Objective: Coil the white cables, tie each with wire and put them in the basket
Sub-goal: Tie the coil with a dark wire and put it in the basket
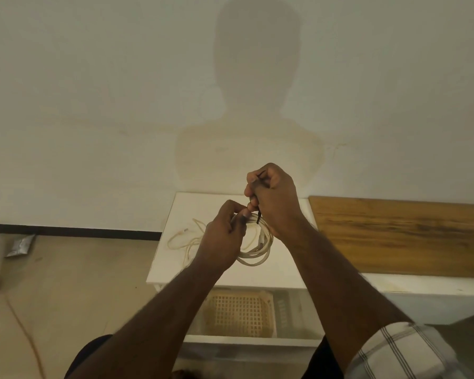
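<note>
step: tying coiled cable (257, 250)
left hand (225, 239): grips coil
right hand (274, 198): pinches black wire (258, 217), probably mid-twist
next: cinch, drop into basket (238, 313) below hands

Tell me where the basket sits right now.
In the head view the cream lattice basket sits low at centre, on the shelf beneath the white table, directly below the coiled cable and between the person's two forearms.

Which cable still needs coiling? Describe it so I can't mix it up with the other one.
Find the small white table against the wall, left of the wooden board. On its left part lies a thin loose cable, sprawled uncoiled. Unlike the thicker coiled cable held by the left hand and right hand, nothing touches it.
</note>
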